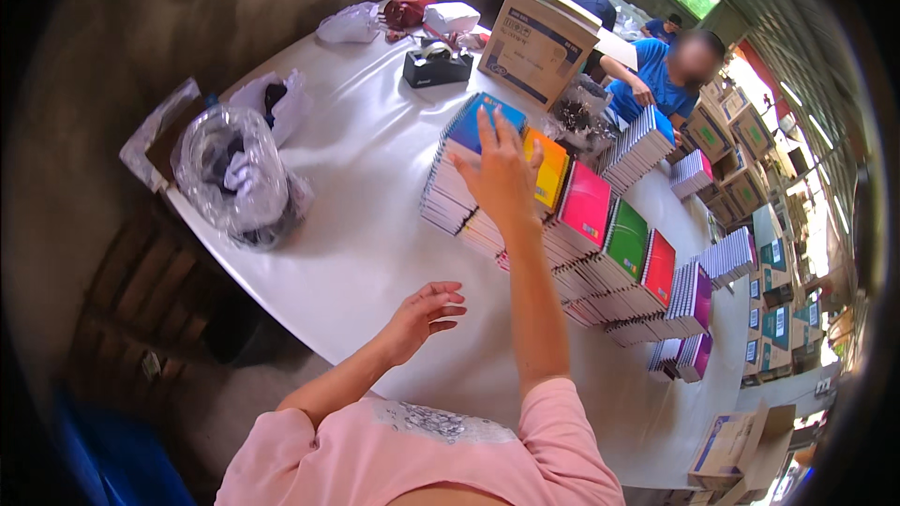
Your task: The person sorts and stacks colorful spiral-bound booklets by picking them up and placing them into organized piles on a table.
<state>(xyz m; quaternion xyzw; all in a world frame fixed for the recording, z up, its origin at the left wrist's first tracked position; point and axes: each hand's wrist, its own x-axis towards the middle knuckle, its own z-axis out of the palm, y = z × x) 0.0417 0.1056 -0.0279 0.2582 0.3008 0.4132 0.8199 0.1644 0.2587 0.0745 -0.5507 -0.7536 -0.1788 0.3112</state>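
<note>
My right hand (pixel 502 173) reaches over a stack of spiral notebooks with blue covers (pixel 462 139), its fingers spread. Whether the fingertips touch the top cover I cannot tell. Beside that stack, in a row running right and nearer, stand stacks of yellow (pixel 551 174), pink (pixel 587 202), green (pixel 626 240) and red notebooks (pixel 660 268). My left hand (pixel 420 320) hovers over the white table (pixel 361 192), left of the row, fingers loosely bent and slightly apart, with nothing in it. My right forearm hides part of the yellow and pink stacks.
Purple notebooks (pixel 696 298) lie at the row's near end. A tape dispenser (pixel 437 66) and a cardboard box (pixel 536 45) stand at the back. Clear plastic bags (pixel 230 164) sit on the left edge. Across the table, a person in blue (pixel 656 80) handles another notebook stack (pixel 637 152).
</note>
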